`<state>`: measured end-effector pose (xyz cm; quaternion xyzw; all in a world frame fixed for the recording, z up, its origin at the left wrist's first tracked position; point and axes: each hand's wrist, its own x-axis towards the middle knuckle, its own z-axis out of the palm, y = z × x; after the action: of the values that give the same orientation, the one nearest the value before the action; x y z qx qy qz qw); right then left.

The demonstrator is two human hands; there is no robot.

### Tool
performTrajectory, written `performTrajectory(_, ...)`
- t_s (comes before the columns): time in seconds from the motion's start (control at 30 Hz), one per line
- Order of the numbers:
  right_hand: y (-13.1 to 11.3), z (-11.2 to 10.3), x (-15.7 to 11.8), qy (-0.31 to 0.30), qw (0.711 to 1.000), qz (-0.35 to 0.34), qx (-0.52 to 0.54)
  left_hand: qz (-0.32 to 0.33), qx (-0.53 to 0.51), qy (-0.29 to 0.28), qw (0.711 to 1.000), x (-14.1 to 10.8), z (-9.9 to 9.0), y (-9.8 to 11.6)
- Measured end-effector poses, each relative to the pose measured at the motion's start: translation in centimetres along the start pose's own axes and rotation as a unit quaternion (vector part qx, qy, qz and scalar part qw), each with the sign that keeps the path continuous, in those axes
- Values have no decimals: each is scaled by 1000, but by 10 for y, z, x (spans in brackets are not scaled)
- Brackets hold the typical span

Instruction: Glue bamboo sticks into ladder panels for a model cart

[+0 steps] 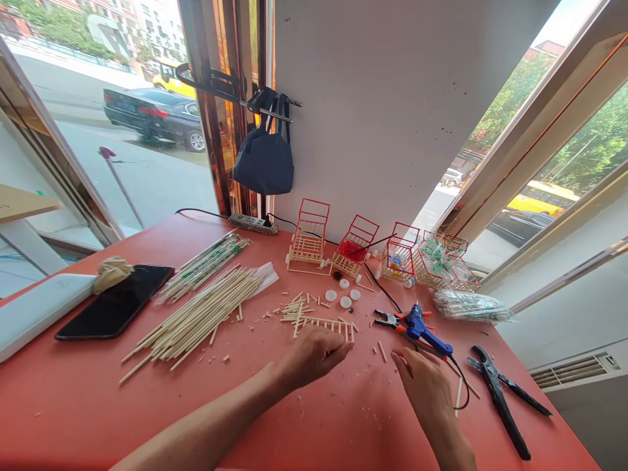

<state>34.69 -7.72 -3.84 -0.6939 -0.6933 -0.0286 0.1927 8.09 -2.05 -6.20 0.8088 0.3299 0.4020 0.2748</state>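
My left hand (316, 355) is closed at the near edge of a small ladder-like stick frame (334, 325), its fingers curled over that edge and hiding part of it. To the right, my right hand (426, 383) hovers above the table with fingers curled together; whatever is in them, if anything, is hidden. Between the hands lies a short cut stick (382, 352). Beyond my right hand rest a blue glue gun (422, 330) and a pair of pliers (390, 319). Short stick pieces (294, 307) are scattered behind the frame.
Long wooden sticks (196, 320) lie in a pile at left, by a black phone (115, 304). Small red-framed stick carts (308, 239) stand along the wall. White round caps (345, 301) sit mid-table; large black-handled cutters (500, 399) lie at right. A power strip (252, 224) is behind.
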Motion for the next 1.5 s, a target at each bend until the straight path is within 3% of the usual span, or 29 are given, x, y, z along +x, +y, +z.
performTrajectory(0.1,10,1,-6,-2,1000,3,-16,-1,-6,-14,1000,0,0,1)
performTrajectory(0.23,40,-9,-9,43,997,51,-49,11,-4,-20,1000,2,-4,5)
performTrajectory(0.33,63,-21,-5,65,988,123,-73,-5,4,13,1000,5,-12,6)
performTrajectory(0.43,80,-29,3,75,983,147,-86,-34,21,68,997,10,-21,4)
performTrajectory(0.7,115,-37,17,107,981,128,-95,-106,77,155,979,13,-38,-8)
performTrajectory(0.8,122,-37,19,115,980,116,-109,-124,87,154,976,16,-43,-14)
performTrajectory(0.93,116,-31,31,121,987,39,-99,-160,111,118,974,22,-54,-23)
performTrajectory(1.1,80,-25,65,188,980,-37,-55,-218,128,68,965,23,-63,-26)
performTrajectory(1.3,38,-29,135,153,986,-68,8,-204,107,38,972,19,-49,-24)
performTrajectory(1.4,46,-43,179,110,994,-25,-9,-203,106,30,973,17,-46,-25)
performTrajectory(1.5,74,-64,216,86,992,66,-68,-207,109,35,972,16,-48,-25)
